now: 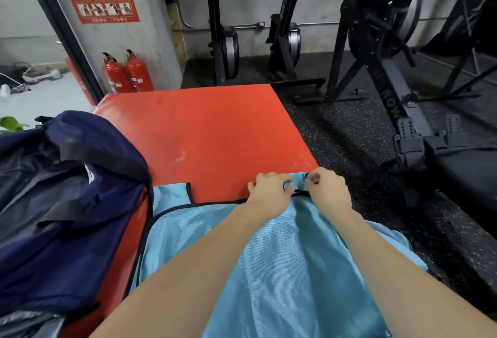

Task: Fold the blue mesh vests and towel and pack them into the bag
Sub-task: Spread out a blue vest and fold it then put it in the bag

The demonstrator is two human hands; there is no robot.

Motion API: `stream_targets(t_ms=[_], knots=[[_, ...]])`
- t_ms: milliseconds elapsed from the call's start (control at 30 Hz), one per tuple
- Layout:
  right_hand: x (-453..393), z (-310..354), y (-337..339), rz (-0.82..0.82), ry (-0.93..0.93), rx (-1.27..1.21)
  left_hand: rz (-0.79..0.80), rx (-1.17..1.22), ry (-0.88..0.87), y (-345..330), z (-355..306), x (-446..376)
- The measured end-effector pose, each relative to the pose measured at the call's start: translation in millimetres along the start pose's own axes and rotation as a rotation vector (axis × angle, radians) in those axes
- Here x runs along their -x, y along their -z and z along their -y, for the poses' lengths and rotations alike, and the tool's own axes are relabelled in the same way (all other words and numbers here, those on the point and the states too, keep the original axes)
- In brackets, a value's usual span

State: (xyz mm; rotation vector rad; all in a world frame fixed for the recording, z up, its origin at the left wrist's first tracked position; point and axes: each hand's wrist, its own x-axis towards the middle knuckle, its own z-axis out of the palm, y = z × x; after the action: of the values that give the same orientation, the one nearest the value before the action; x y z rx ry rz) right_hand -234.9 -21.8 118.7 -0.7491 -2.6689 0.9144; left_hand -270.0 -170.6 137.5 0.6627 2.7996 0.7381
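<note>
Gym flooring, dark and speckled, runs under a red mat [215,128] that fills the middle of the view. Nearest, a blue vest [269,270] lies spread over the mat's near end, its right side hanging past the mat's edge, black trim along its borders. Both forearms reach out over it. At the vest's far right corner the left hand [270,189] and right hand [328,189] sit just beside each other, each with fingers curled and pinching the strap there. One more strap of the vest [185,192] lies flat to the left. On the left, a navy bag [80,203] stands open against the mat, its mouth slumped. Farther off, two red extinguishers [127,74] stand by a grey wall under a red sign [103,5]. Black rowers [390,68] line the far and right sides
</note>
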Motion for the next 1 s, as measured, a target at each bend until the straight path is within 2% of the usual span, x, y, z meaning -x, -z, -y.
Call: stream_targets(t_ms=[67,167,233,367,500,633,767,867,1000], knots=[[-7,-2,2,-0.019,-0.012,-0.097,-0.057,0.054,0.015,-4,2,-8],[-14,-4,8,-0.022,-0.048,-0.301,-0.246,0.236,0.014,-7,8,-11],[-15,-9,11,-0.046,-0.079,-0.381,-0.277,0.214,0.026,-8,11,-9],[-13,-18,7,-0.045,-0.012,-0.215,-0.142,-0.079,0.015,-15,16,0],[-8,-18,8,-0.034,0.062,-0.122,-0.051,-0.119,-0.016,-1,20,20],[3,-10,18,-0.073,0.304,-0.048,-0.076,-0.114,-0.022,31,43,59],[27,1,20,0.108,0.488,-0.001,-0.155,-0.07,0.02,60,91,105],[36,2,21,0.192,0.521,0.104,-0.191,-0.057,0.092,78,131,128],[35,-8,29,0.236,0.434,0.232,-0.162,-0.019,0.177,98,163,134]])
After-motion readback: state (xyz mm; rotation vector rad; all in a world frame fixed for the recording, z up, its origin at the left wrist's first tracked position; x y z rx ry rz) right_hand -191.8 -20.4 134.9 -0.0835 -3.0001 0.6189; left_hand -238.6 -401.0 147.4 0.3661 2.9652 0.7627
